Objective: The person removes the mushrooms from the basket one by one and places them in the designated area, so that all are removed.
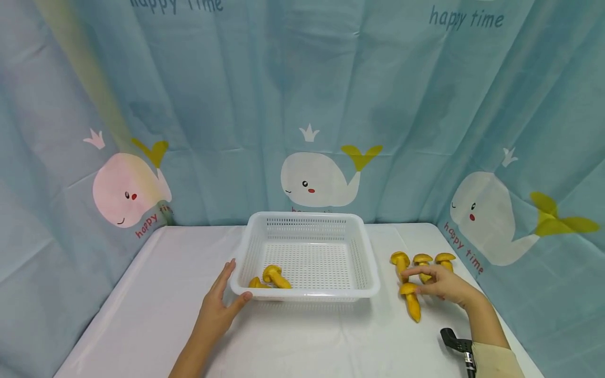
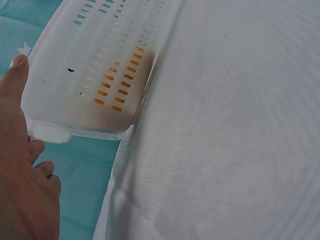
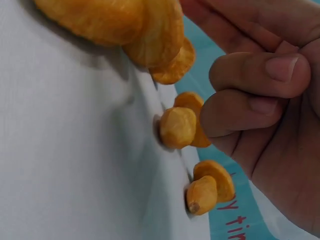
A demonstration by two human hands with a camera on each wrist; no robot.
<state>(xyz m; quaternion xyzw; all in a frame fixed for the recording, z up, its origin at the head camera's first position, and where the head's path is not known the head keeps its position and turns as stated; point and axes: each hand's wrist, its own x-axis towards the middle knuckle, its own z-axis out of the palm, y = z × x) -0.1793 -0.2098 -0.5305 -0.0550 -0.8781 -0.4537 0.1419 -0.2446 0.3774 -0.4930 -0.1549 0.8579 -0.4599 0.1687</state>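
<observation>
A white perforated plastic basket (image 1: 307, 293) stands on the table. My left hand (image 1: 215, 310) is at its near left corner, thumb by the front rim and fingers extended along the left side. Inside lie two yellow mushrooms, one of them a whole mushroom (image 1: 276, 276), the other partly hidden by the rim. Over on the right, my right hand (image 1: 444, 286) reaches down to a nearer mushroom (image 1: 413, 307), index finger and thumb spread apart at its cap. Its other fingers (image 3: 250, 75) are bent. Three more mushrooms, including the leftmost mushroom (image 1: 399, 260), lie just beyond.
A black device with a rod (image 1: 456, 341) is beside the right forearm. The white table (image 1: 302, 341) is backed by a blue curtain (image 1: 227, 115) with whale prints, which also runs along both sides.
</observation>
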